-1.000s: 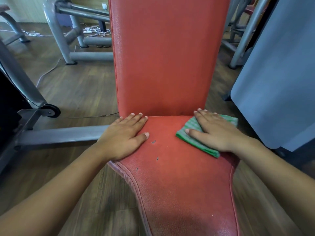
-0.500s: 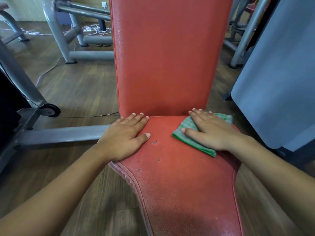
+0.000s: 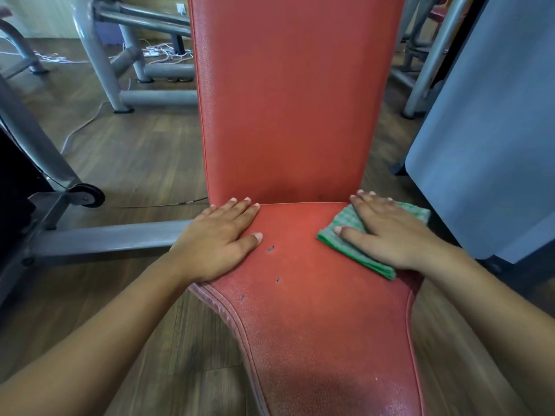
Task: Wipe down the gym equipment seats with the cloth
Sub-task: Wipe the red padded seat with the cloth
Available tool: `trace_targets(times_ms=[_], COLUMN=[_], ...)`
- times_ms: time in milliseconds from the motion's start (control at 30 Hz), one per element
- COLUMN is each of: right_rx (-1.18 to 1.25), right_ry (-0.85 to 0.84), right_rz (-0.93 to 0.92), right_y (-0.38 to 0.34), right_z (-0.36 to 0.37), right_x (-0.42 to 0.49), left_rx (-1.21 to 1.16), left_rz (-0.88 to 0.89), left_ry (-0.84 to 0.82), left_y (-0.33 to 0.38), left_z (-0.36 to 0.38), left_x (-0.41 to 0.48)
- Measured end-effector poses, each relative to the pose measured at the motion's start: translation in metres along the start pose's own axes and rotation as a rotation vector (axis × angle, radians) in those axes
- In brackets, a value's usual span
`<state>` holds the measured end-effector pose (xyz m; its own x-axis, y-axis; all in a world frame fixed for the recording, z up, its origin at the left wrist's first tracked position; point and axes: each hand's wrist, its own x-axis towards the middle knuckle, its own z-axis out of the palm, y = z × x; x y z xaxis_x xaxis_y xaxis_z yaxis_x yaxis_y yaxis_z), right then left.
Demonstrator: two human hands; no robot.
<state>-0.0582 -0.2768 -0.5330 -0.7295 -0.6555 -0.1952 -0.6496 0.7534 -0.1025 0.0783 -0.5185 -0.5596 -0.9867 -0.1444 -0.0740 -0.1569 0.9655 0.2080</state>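
A red padded seat [image 3: 315,310] with a few small tears runs toward me, and its red backrest [image 3: 285,100] rises behind it. A folded green checked cloth [image 3: 345,238] lies on the seat's far right corner, by the joint with the backrest. My right hand [image 3: 387,232] presses flat on the cloth with straight fingers. My left hand [image 3: 219,241] rests flat on the seat's far left corner, its fingers straight and spread.
Grey metal frame bars [image 3: 105,238] and a small black wheel [image 3: 85,196] stand at the left on the wooden floor. More grey machine legs [image 3: 126,55] and white cables [image 3: 162,54] are behind. A grey-blue panel [image 3: 486,130] stands close on the right.
My right hand slid the cloth a little to the left and then back to the right, to the seat's far right corner. My left hand has stayed put.
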Motion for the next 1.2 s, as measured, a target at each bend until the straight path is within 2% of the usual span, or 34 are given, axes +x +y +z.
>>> trace_targets(times_ms=[200,300,400,467,667,733,933,1067,1200], right_rx=[0.071,0.1,0.05,0.023,0.074,0.096,0.121,0.018,0.151], right_ry=[-0.005,0.011,0.011,0.018,0.025,0.036,0.114,0.084,0.073], right_rz=[-0.337,-0.238,-0.076,-0.045,-0.342,-0.34,-0.078,-0.216,-0.38], right_y=[-0.032,-0.016,0.001,-0.002,-0.03,-0.016,0.029,0.001,-0.016], right_z=[0.006,0.004,0.001,0.002,0.009,0.009,0.003,0.005,0.014], right_x=[-0.034,-0.053,-0.033,-0.014,-0.042,-0.055,-0.024,-0.024,-0.071], left_rx=[0.007,-0.001,0.005,0.011,0.004,-0.008,-0.002,0.003,0.004], left_rz=[0.001,0.0,-0.005,-0.005,0.002,-0.003,-0.011,-0.006,-0.003], left_ry=[0.001,0.007,0.005,0.003,0.007,0.006,-0.002,0.0,0.003], left_y=[0.0,0.0,-0.001,-0.001,-0.002,-0.002,0.0,-0.001,-0.001], left_z=[-0.001,-0.001,0.001,0.001,0.001,0.001,0.001,0.0,0.001], left_x=[-0.001,0.0,0.001,0.002,0.0,0.0,0.001,0.0,0.0])
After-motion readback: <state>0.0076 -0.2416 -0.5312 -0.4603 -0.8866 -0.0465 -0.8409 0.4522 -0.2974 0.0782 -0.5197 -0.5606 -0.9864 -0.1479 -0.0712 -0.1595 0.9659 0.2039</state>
